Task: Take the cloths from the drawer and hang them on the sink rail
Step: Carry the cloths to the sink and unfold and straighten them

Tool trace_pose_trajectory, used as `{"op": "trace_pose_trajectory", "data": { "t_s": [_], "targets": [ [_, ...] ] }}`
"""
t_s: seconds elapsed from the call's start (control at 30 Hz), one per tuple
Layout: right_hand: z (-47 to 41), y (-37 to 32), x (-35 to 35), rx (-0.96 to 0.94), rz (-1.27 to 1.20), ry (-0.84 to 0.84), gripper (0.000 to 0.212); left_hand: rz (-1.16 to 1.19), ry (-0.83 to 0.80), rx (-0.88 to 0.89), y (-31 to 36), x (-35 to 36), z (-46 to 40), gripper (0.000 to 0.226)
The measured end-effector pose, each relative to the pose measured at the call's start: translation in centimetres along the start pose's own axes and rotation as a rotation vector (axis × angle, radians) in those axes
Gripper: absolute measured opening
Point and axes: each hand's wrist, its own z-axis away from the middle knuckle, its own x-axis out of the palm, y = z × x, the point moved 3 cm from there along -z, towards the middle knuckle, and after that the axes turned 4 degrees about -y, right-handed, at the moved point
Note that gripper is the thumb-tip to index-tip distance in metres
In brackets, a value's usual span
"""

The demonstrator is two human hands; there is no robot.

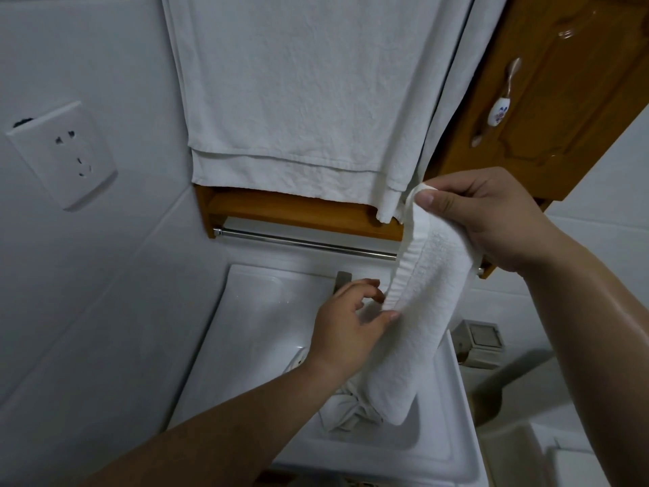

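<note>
Right hand [491,219], right of centre, pinches the top corner of a white cloth [421,311] between thumb and fingers, so the cloth hangs full length over the sink [246,311]. Left hand [347,321], lower centre, has thumb and fingertips closing on the cloth's left edge, presumably to spread it flat before draping. The sink rail [298,242], a bare metal bar at centre frame, sits just behind the cloth's upper edge; cloth not yet over it. A crumpled cloth [347,409] lies in the basin, likely awaiting its turn. A large towel [298,100] already hangs above, upper centre.
</note>
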Motion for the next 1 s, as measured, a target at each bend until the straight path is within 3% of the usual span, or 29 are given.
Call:
{"op": "trace_pose_trajectory", "data": {
  "t_s": [0.4, 0.63, 0.83, 1.0],
  "targets": [
    [0.1, 0.2, -1.2, -0.007, 0.041, -0.005, 0.014, -0.048, 0.026, 0.129, -0.8, 0.4, 0.8, 0.016],
    [0.1, 0.1, -1.6, -0.012, 0.059, 0.01, 0.014, -0.062, -0.02, 0.001, -2.3, 1.4, 1.1, 0.028],
    [0.1, 0.0, -2.0, -0.009, 0.073, 0.012, 0.015, -0.117, -0.072, -0.095, -3.5, 2.2, 1.5, 0.019],
    [0.3, -0.1, -2.1, -0.005, 0.064, 0.014, 0.015, -0.222, -0.021, -0.211, -4.8, 1.7, 1.0, 0.048]
  ]
}}
